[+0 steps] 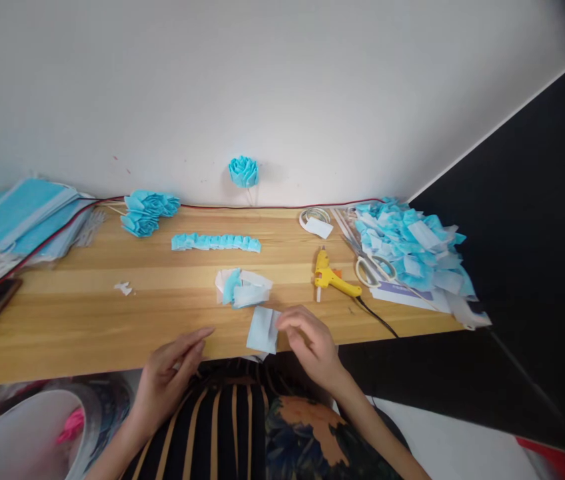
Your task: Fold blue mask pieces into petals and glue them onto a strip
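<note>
Fingertips point(283, 321) of right hand point(312, 343) at right edge of pale blue square point(261, 331) on near side of table point(82, 327), grip impossible to tell, left hand point(167, 372) relaxed and unladen at left, folded pieces point(253, 297) just beyond square, yellow glue gun point(335, 278) to right

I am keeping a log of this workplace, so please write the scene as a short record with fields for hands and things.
Left hand: no object visible in it; at the table's front edge
Right hand: fingertips at a pale blue piece's right edge; grip unclear
Beyond that piece: small blue-and-white heap, then pleated blue strip
Right side: yellow glue gun, scissors, blue-and-white pile
Left side: stacked masks
Against wall: blue flower
</note>
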`<state>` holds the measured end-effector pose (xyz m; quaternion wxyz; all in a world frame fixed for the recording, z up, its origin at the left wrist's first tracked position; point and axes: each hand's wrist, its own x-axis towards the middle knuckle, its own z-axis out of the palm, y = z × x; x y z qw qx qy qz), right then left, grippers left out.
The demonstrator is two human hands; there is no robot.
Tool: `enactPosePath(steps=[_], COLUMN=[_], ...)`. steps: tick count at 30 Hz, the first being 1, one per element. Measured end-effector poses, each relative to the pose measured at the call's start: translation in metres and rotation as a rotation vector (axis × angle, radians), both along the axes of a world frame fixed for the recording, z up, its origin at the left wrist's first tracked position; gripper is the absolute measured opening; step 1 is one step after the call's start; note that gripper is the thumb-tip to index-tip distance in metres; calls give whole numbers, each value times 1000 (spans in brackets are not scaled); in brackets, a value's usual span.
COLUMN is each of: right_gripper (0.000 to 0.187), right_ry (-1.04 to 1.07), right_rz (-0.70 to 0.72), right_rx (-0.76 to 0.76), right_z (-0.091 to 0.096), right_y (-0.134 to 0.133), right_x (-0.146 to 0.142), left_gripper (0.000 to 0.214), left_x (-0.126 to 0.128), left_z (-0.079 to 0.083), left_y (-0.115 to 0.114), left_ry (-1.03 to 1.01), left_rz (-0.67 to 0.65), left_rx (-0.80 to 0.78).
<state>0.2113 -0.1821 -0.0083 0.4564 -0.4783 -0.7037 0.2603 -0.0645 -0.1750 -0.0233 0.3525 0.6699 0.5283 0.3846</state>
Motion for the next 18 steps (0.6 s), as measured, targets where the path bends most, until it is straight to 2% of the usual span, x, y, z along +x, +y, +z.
enactPosePath(steps=[3, 6, 9, 13, 14, 16, 17, 18], right_gripper=[30, 28, 21, 23, 26, 33, 36, 37], right_ry=[29, -85, -268, -432, -482, -609, -689, -786], right_rz=[59, 62, -61, -513, -587, -676, -667, -584], right_rx=[10, 32, 70, 10, 8, -23, -56, -73], right_z=[-3, -5, 0, 17, 20, 23, 22, 19], right_y=[4, 8, 26, 84, 102, 138, 154, 168], right_x=[-3, -1, 21, 84, 102, 134, 147, 157], left_gripper=[28, 28, 28, 28, 27, 26, 26, 26], left_x=[-5, -9, -16, -22, -23, -24, -24, -23], left_z=[-2, -8, -13, -17, -18, -19, -21, -22], left_y=[-3, -5, -2, 8, 11, 17, 19, 22], left_ry=[8, 36, 66, 96, 103, 112, 114, 117], left_rz=[27, 39, 3, -13, 0, 23, 30, 35], left_rx=[-18, -8, 1, 44, 58, 80, 90, 101])
